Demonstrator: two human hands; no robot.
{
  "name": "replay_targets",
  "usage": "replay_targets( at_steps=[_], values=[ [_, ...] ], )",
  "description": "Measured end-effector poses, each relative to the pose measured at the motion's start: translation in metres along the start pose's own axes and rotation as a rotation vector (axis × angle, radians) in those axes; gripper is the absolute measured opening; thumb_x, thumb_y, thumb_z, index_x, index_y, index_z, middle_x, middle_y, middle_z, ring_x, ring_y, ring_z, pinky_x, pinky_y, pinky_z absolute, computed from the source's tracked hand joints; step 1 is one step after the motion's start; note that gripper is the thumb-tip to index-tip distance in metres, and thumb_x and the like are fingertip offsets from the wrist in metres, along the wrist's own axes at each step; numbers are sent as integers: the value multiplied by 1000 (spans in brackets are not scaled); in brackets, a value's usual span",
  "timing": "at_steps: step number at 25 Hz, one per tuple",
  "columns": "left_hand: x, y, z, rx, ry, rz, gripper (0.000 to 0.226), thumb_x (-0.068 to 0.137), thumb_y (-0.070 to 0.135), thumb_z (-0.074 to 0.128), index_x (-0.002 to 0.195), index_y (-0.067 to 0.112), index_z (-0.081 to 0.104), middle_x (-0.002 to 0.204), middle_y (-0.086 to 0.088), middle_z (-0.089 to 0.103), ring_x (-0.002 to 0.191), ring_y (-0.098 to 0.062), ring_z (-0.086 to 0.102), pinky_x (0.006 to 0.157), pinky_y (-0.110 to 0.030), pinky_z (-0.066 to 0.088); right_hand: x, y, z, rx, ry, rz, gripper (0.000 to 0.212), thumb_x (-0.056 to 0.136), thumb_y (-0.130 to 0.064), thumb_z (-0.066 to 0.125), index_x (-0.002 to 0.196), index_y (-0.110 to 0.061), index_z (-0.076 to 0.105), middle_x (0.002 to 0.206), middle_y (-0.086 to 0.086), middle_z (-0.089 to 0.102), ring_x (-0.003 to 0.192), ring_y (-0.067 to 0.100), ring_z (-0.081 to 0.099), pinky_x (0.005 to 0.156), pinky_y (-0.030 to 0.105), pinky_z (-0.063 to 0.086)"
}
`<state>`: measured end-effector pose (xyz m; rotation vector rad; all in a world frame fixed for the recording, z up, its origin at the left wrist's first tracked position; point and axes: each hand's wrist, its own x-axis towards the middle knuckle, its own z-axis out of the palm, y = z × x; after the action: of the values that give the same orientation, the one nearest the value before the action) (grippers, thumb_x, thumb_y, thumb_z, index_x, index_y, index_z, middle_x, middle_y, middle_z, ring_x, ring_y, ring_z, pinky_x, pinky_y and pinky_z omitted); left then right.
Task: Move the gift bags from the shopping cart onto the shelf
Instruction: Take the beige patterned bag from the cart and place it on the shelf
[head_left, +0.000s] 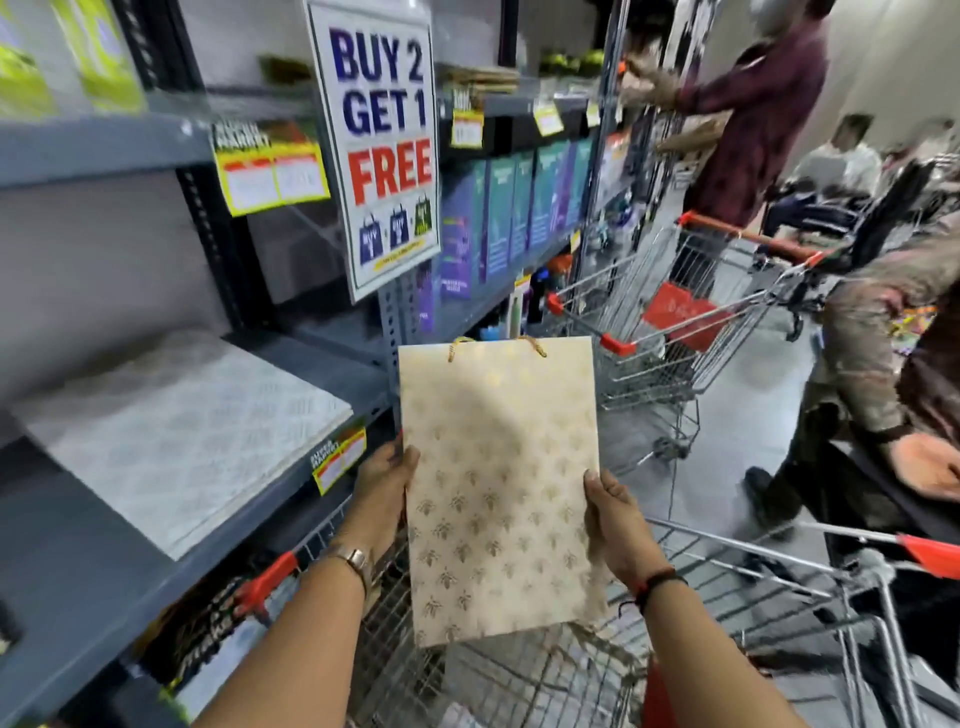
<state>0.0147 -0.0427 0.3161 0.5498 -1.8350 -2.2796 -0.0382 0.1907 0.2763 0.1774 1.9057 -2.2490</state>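
Observation:
I hold a flat cream gift bag (498, 483) with gold bee prints and gold cord handles upright in front of me, above the wire shopping cart (519, 670). My left hand (382, 486) grips its left edge and my right hand (615, 519) grips its right edge. To the left, a stack of flat pale patterned gift bags (182, 436) lies on the grey metal shelf (104, 571). The held bag is just right of the shelf's front edge.
A "BUY 2 GET 1 FREE" sign (382, 145) hangs from the shelf above. Boxed goods (509, 218) fill shelves further along. Another cart (670, 332) stands ahead in the aisle. One person (753, 124) stands beyond it; another person (883, 364) is close on my right.

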Motion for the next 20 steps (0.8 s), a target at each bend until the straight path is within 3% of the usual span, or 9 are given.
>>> replay_targets(
  at_steps=[5, 7, 9, 12, 14, 16, 18, 19, 20],
  values=[
    [0, 31, 1, -7, 36, 35, 37, 97, 9, 39, 130, -5, 46, 118, -18, 57, 109, -31, 55, 100, -45, 42, -18, -38, 14, 84, 31, -46, 38, 94, -11, 40, 57, -19, 40, 29, -11, 44, 24, -2, 32, 28, 9, 25],
    [-5, 35, 0, -22, 17, 34, 30, 97, 9, 38, 119, -4, 54, 101, -14, 59, 95, -26, 54, 90, -40, 45, -27, -46, 16, 85, 6, -71, 39, 95, -12, 38, 57, -18, 41, 27, -9, 46, 23, -1, 33, 27, 10, 26],
    [-15, 45, -2, -26, 40, 32, 26, 97, 8, 37, 92, 5, 63, 82, -8, 58, 80, -21, 53, 72, -31, 44, -26, -49, 22, 34, 6, -95, 34, 94, -13, 39, 61, -17, 45, 33, -8, 51, 25, -2, 40, 28, 9, 30],
    [-29, 57, -24, -38, 143, 67, 31, 95, 8, 41, 77, 13, 65, 83, -8, 61, 79, -21, 53, 69, -29, 44, -19, -47, 49, -59, 17, -174, 19, 92, -13, 45, 75, -21, 47, 72, 3, 59, 41, -6, 54, 39, 8, 42],
    [-40, 66, -55, -110, 300, 100, 20, 93, 8, 46, 93, 4, 65, 102, -13, 60, 91, -24, 50, 86, -38, 47, -17, -47, 84, -128, -95, -189, 20, 90, -9, 47, 78, -24, 46, 85, 12, 57, 54, 2, 58, 44, 9, 45],
    [-59, 74, -102, -188, 515, 114, 24, 92, 7, 48, 112, -2, 59, 108, -14, 56, 94, -21, 48, 100, -42, 43, -25, -43, 131, -219, -329, -177, 18, 89, -5, 49, 83, -22, 50, 93, 20, 61, 69, 18, 59, 58, 21, 53],
    [-86, 84, -149, -222, 660, 140, 15, 93, 6, 47, 97, 5, 61, 93, -18, 49, 73, -14, 50, 96, -39, 49, -35, -35, 182, -277, -596, -120, 22, 87, -5, 52, 106, -16, 52, 113, 24, 61, 89, 31, 60, 79, 41, 54],
    [-98, 88, -172, -230, 719, 151, 18, 93, 5, 45, 81, 10, 58, 81, -18, 45, 63, -11, 47, 73, -24, 50, -42, -31, 203, -316, -707, -94, 32, 87, -7, 54, 117, -16, 48, 117, 20, 60, 96, 33, 60, 83, 46, 52],
    [-109, 90, -196, -239, 778, 163, 25, 93, 5, 45, 72, 14, 53, 70, -13, 42, 59, -16, 37, 62, -16, 33, -50, -26, 226, -358, -796, -81, 38, 87, -8, 54, 123, -17, 45, 115, 14, 60, 99, 32, 59, 83, 46, 51]
  ],
)
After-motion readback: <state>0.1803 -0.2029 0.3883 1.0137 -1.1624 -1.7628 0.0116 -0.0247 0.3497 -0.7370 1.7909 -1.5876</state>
